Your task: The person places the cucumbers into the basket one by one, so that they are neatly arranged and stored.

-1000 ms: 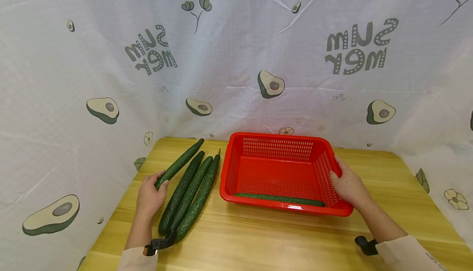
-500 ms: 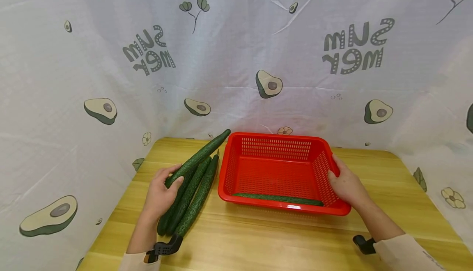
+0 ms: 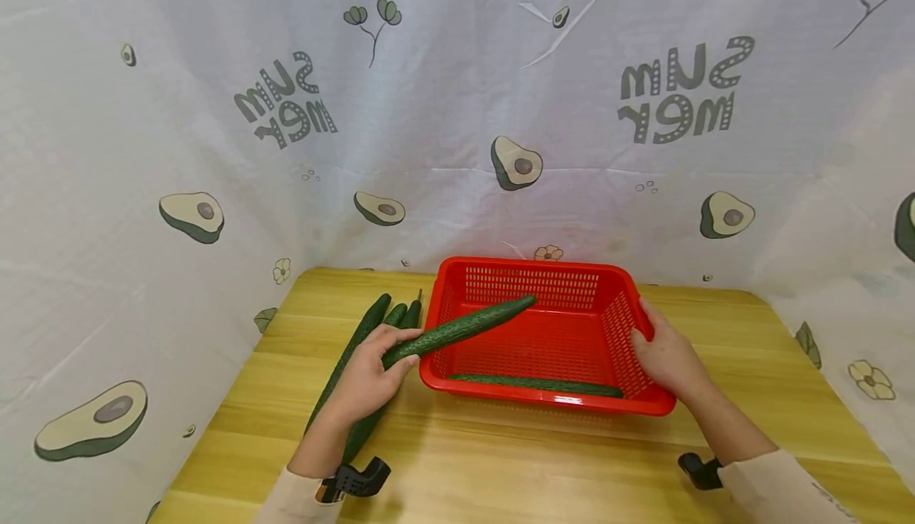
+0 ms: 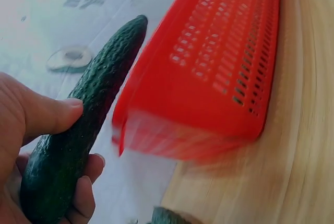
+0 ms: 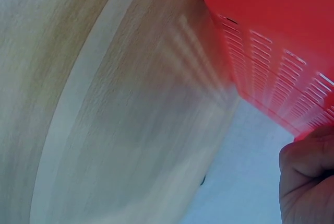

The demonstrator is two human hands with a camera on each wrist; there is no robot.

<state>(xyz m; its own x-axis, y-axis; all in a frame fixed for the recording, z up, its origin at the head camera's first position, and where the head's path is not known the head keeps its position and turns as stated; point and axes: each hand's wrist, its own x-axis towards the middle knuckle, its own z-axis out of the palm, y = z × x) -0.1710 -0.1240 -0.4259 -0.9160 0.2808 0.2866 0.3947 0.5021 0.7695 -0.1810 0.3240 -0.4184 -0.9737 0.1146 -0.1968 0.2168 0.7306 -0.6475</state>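
My left hand (image 3: 368, 377) grips a long dark green cucumber (image 3: 465, 328) by its near end, thumb on one side and fingers curled under it in the left wrist view. The cucumber's far end reaches over the left rim of a red perforated basket (image 3: 529, 403). Inside the basket, along its near wall, lies another cucumber (image 3: 536, 385). On the basket's right rim my right hand (image 3: 668, 357) holds on, thumb at the inner side; its fingers are mostly hidden behind the wall. Several cucumbers (image 3: 343, 365) lie left of the basket, partly covered by my left hand and forearm.
Everything stands on a wooden table (image 3: 557, 468). A pale cloth (image 3: 443, 111) printed with avocados hangs behind the table and along both sides. Each wrist carries a black camera mount.
My left hand has lifted the cucumber from beside the others and carried it right, turning it flatter, until its tip is over the basket. The right hand stays on the rim.
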